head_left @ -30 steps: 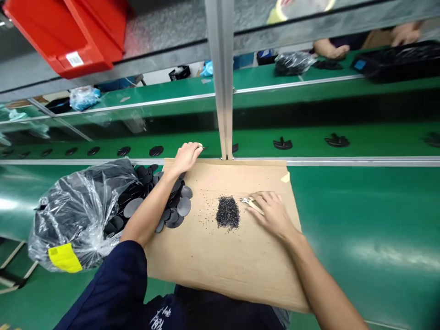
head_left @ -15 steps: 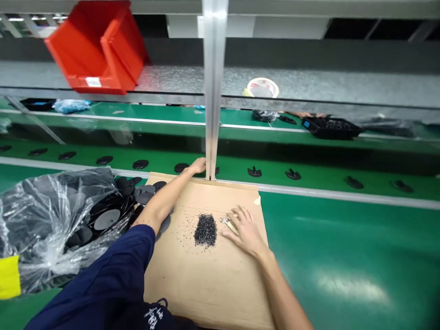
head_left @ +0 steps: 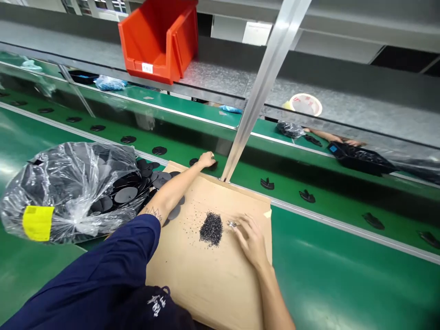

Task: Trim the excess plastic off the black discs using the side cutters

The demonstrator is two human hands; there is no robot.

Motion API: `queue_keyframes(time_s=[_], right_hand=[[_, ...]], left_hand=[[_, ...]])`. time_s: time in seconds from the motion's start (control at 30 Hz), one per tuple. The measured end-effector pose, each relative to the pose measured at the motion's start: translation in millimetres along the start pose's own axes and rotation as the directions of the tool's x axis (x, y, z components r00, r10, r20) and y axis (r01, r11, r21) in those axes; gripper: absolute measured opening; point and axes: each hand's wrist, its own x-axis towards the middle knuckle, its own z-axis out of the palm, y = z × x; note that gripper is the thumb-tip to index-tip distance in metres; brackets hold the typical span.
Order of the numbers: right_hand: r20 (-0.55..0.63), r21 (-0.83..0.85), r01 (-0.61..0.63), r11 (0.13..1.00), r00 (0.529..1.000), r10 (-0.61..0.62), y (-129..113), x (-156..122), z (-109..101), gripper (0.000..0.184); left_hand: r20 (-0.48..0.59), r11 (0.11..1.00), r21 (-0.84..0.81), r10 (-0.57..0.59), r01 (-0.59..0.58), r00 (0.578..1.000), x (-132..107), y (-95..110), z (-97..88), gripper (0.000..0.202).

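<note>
My left hand (head_left: 206, 159) reaches over the far edge of a brown cardboard sheet (head_left: 213, 270) to the conveyor belt (head_left: 292, 174), its fingers curled on a black disc (head_left: 213, 166) beside the metal post (head_left: 261, 87). My right hand (head_left: 250, 238) rests on the cardboard with fingers bent over a small tool with a metal tip (head_left: 231, 224). A heap of tiny black bits (head_left: 211, 228) lies just left of that hand. A clear plastic bag (head_left: 68, 188) spills black discs (head_left: 154, 179) onto the cardboard's left edge.
Black parts (head_left: 306, 196) ride in a row along the belt. A red bin (head_left: 161, 39) and a roll of tape (head_left: 305, 104) sit on the shelf above. Another person's arm (head_left: 326, 136) works by a black tray (head_left: 360, 158) across the line.
The view has swung up and to the left. My left hand stays at the belt by the post; my right hand stays by the heap on the cardboard.
</note>
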Motion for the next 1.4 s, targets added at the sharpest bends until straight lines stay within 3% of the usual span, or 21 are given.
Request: queue_keyframes(time_s=[0.1, 0.17, 0.27, 0.37, 0.43, 0.57, 0.63, 0.67, 0.73, 0.8, 0.9, 0.97, 1.03, 1.13, 1.23, 1.33, 1.4], right_hand=[[-0.077, 0.215, -0.035, 0.976, 0.996, 0.053, -10, 1, 3, 0.026], [-0.045, 0.368, -0.105, 0.924, 0.99, 0.131, -17, 1, 8, 0.026], [0.121, 0.626, -0.27, 0.732, 0.96, 0.251, -28, 2, 16, 0.038], [0.339, 0.782, -0.434, 0.448, 0.898, 0.279, -36, 4, 22, 0.056], [0.438, 0.791, -0.515, 0.33, 0.854, 0.282, -39, 5, 24, 0.057], [0.532, 0.778, -0.594, 0.205, 0.796, 0.287, -45, 7, 22, 0.048], [0.574, 0.764, -0.62, 0.179, 0.78, 0.251, -47, 8, 21, 0.046], [0.585, 0.759, -0.627, 0.175, 0.775, 0.24, -48, 9, 22, 0.045], [0.569, 0.767, -0.619, 0.167, 0.778, 0.267, -49, 9, 24, 0.044], [0.535, 0.783, -0.6, 0.165, 0.784, 0.316, -49, 10, 25, 0.044], [0.49, 0.797, -0.576, 0.182, 0.793, 0.363, -46, 10, 25, 0.044], [0.473, 0.805, -0.564, 0.182, 0.796, 0.378, -44, 10, 24, 0.044], [0.468, 0.81, -0.56, 0.172, 0.795, 0.385, -43, 9, 23, 0.043], [0.467, 0.814, -0.558, 0.16, 0.794, 0.39, -42, 9, 22, 0.043], [0.46, 0.82, -0.553, 0.149, 0.79, 0.404, -43, 8, 24, 0.044], [0.457, 0.821, -0.553, 0.142, 0.785, 0.417, -45, 7, 26, 0.046], [0.459, 0.819, -0.557, 0.141, 0.782, 0.421, -46, 5, 28, 0.048]], left_hand=[[0.009, 0.999, -0.035, 0.017, -0.016, 1.0, -4, -10, -28.9, 0.015], [0.016, 0.994, -0.079, 0.08, -0.078, 0.997, -22, -14, -34.7, 0.007], [0.086, 0.96, -0.179, 0.235, -0.217, 0.968, -76, -17, -15.8, 0.015], [0.222, 0.844, -0.364, 0.49, -0.394, 0.843, -146, -23, 18.2, 0.013], [0.231, 0.768, -0.436, 0.599, -0.468, 0.767, -184, -29, 34.1, 0.012], [0.172, 0.711, -0.386, 0.681, -0.587, 0.712, -216, -45, 38.7, 0.01], [0.227, 0.723, -0.332, 0.684, -0.606, 0.693, -216, -53, 33.2, 0.01], [0.26, 0.745, -0.265, 0.667, -0.612, 0.699, -214, -57, 29.4, 0.01], [0.262, 0.803, -0.042, 0.583, -0.594, 0.769, -205, -67, 20.2, 0.012], [0.135, 0.856, 0.184, 0.466, -0.484, 0.875, -189, -79, 9.1, 0.019], [-0.085, 0.899, 0.388, 0.256, -0.205, 0.963, -162, -94, -6.7, 0.026], [-0.165, 0.85, 0.526, 0.088, 0.012, 0.982, -149, -100, -13.6, 0.032], [-0.188, 0.787, 0.604, -0.011, 0.124, 0.982, -143, -101, -17.6, 0.029], [-0.187, 0.779, 0.615, -0.011, 0.126, 0.982, -143, -100, -22.2, 0.02], [-0.254, 0.821, 0.565, 0.08, 0.081, 0.964, -148, -102, -25.4, 0.015], [-0.365, 0.95, 0.284, 0.233, -0.131, 0.902, -161, -100, -16.5, 0.01], [-0.344, 0.945, -0.037, 0.292, -0.324, 0.892, -176, -94, -0.1, 0.012]])
